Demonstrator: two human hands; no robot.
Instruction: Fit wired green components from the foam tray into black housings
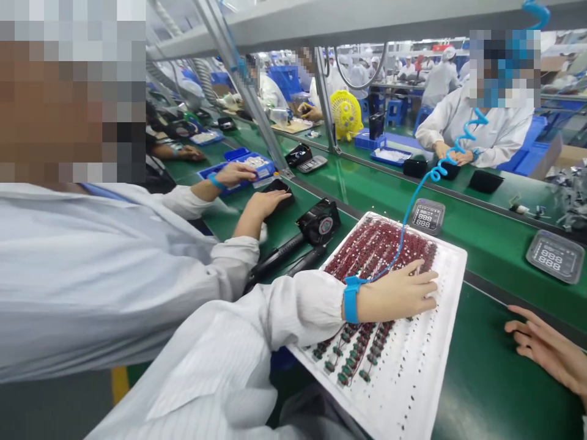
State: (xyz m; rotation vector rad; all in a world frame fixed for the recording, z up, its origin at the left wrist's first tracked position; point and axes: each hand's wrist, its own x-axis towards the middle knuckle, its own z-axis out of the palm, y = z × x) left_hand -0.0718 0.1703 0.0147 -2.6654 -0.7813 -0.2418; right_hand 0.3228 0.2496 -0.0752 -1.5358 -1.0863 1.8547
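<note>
My left hand (403, 292), with a blue wrist strap (351, 299) and coiled cord, reaches over a white foam tray (447, 305). Its fingers are spread over the tray's upper right part; whether the fingertips touch anything is hard to see. Rows of small green parts with dark red wires (358, 244) fill the tray's left and upper part, while small dark holes mark its right part. At the right edge my right hand (548, 348) hovers by the green bench (495, 366), fingers apart, with nothing in it.
Beside me on the left, a person in a white coat has one hand (270, 205) on a black item and another near a blue bin (263, 164). A black fan-like device (321, 223) lies left of the tray. Display units (554, 255) sit beyond it. Another person (481, 134) works opposite.
</note>
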